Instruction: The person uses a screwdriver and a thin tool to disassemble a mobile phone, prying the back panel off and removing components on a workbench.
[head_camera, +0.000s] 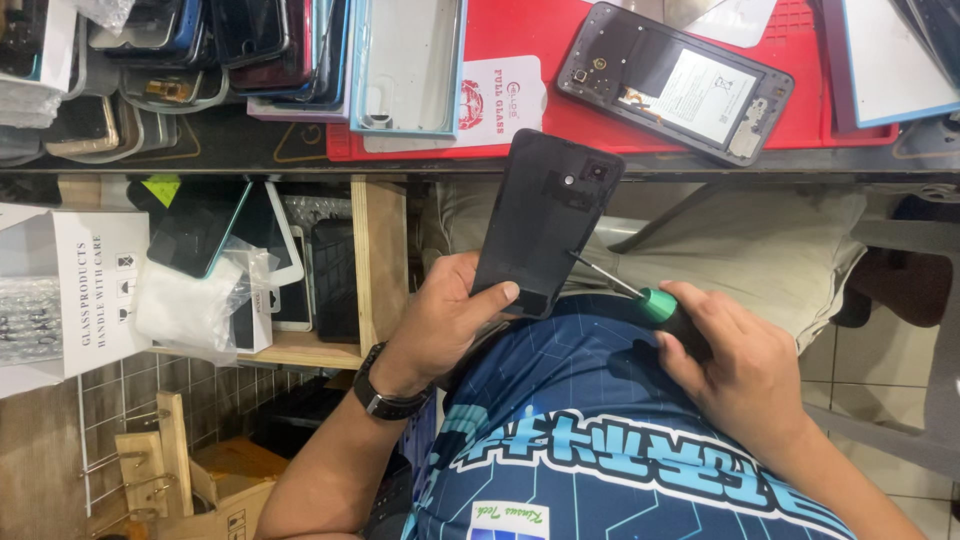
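**Thin back cover held at the bench edge, screwdriver tip on its rim**

The dark phone back cover (548, 222) is the landmark here. It stands tilted just below the red work mat (560, 40), in front of the person's lap, its camera cut-out toward the mat. It looks light, thin and fairly stiff, a moulded shell that would probably flex or crack if bent, and its smooth surface seems slippery; the long edges and lower corner look like the safest places to grip.

The left hand (440, 320) is closed on the cover's lower end, thumb pressed flat on the face, the other fingers wrapped behind. A dark wristwatch (385, 400) sits on that wrist.

To the right of the cover, the right hand (745, 365) is clamped round a screwdriver (640, 297) with a green collar and black handle; its thin metal tip touches the cover's right edge.

Above the cover, on the mat, lies an opened phone (675, 82) with its insides showing. To the cover's left, a wooden shelf (380, 255) holds stacked screens and a white box.
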